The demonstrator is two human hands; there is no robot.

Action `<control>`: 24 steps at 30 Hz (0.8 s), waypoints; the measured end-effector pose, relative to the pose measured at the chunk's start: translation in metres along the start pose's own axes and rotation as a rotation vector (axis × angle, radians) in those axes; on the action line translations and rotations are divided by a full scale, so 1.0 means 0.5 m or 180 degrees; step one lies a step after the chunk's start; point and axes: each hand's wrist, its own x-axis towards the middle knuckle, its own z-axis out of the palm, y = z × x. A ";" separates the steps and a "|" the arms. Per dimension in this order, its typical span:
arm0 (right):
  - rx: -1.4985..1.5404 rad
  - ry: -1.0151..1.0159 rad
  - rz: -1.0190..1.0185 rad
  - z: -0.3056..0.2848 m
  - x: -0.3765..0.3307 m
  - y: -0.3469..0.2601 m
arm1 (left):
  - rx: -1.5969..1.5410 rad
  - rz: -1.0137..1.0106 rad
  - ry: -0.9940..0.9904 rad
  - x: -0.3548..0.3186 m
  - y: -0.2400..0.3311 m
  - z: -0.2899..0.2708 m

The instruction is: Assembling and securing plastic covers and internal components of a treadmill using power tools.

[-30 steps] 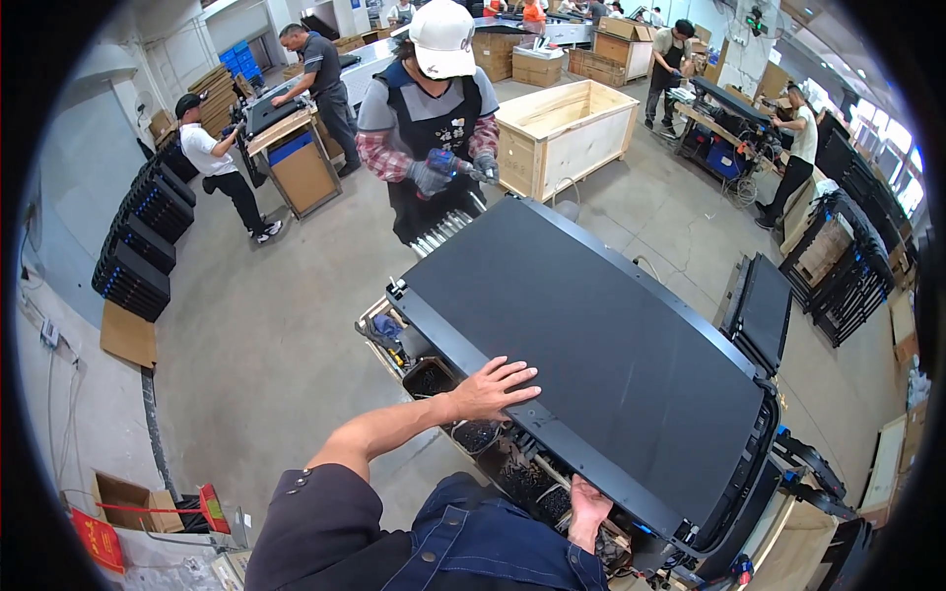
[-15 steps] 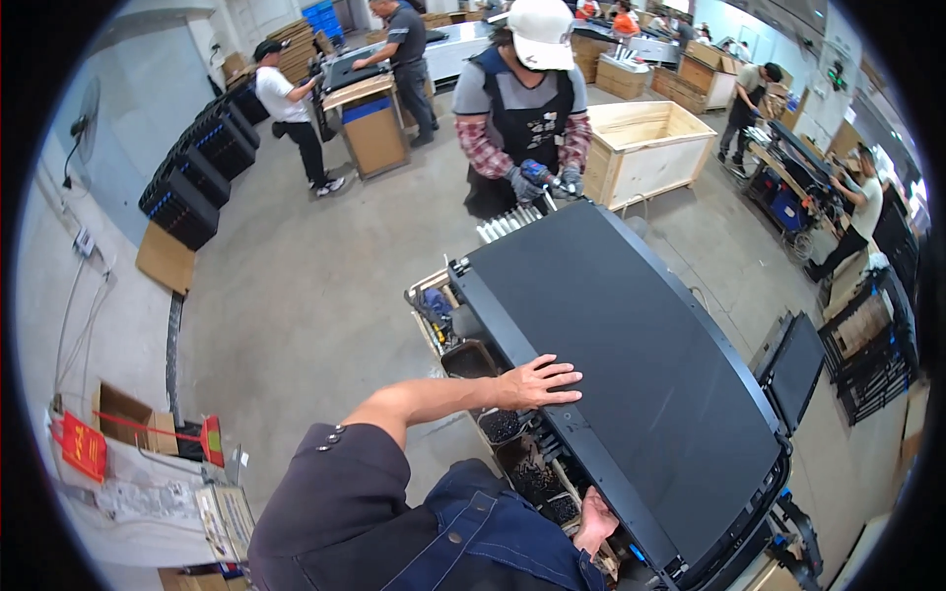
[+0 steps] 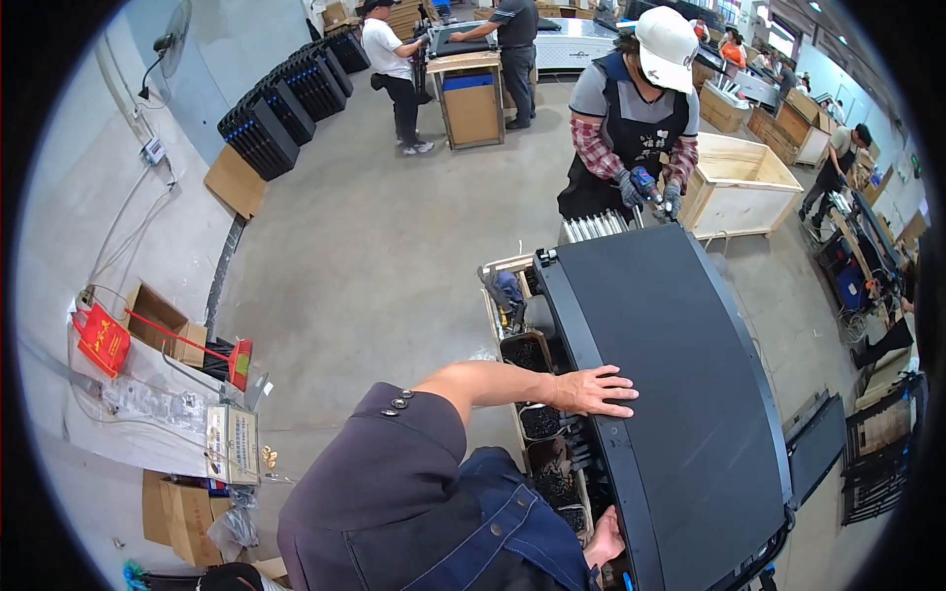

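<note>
A long black treadmill deck with a flat belt-like top and a dark side rail slants across the right of the view. My left hand lies flat on the rail and the belt's edge, fingers stretched out and holding nothing. Lower down, my right hand is at the deck's near side, against the rail; its fingers are mostly hidden. Beneath that side stand open bins with small black parts. At the far end, a co-worker's gloved hands hold a blue power drill.
The co-worker stands behind the deck's far end, near several metal tubes. A wooden crate is to the right. Dark frames line the left wall, above a cardboard sheet. Two people work at a far bench.
The view has swung left, so the whole scene sits further right in it. Both my hands keep their places on the deck. The co-worker still holds the drill at the far end.
</note>
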 end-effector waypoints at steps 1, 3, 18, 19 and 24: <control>-0.0009 -0.0098 -0.0003 -0.004 0.001 -0.001 | 0.0001 0.0009 -0.0004 -0.002 -0.003 0.002; 0.0019 0.0068 -0.0143 0.026 -0.019 0.017 | 0.0027 0.0028 -0.0034 0.005 -0.004 0.008; 0.0135 0.0556 -0.0151 0.099 -0.076 0.082 | 0.0165 -0.0150 -0.0412 0.027 0.001 0.004; 0.0195 0.0498 -0.0087 0.095 -0.075 0.077 | 0.0123 -0.0196 -0.0425 0.028 0.001 0.001; 0.0271 0.0491 -0.0044 0.088 -0.075 0.078 | -0.0002 -0.0237 -0.0568 0.027 0.003 -0.006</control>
